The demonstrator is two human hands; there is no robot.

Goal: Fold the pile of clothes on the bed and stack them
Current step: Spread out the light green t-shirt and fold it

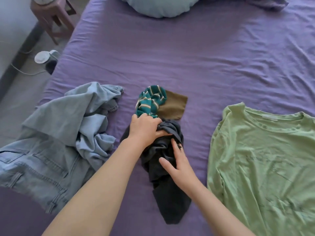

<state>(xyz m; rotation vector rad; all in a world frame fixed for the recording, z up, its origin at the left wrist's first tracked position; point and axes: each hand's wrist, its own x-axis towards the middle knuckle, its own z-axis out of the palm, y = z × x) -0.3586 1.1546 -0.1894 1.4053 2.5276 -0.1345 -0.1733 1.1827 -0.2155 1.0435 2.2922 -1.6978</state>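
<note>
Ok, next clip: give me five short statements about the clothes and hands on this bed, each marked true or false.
1. The green shirt lies spread out to the right of the dark garment. True.
2. The left hand is gripping the jeans. False: it grips bunched dark garment fabric, and the jeans lie apart at the left.
3. The right hand rests on the dark garment with straight fingers. True.
4. The striped teal piece lies on the green shirt. False: it lies beyond the dark garment, beside a brown piece.
5. The bedsheet is white. False: purple.
</note>
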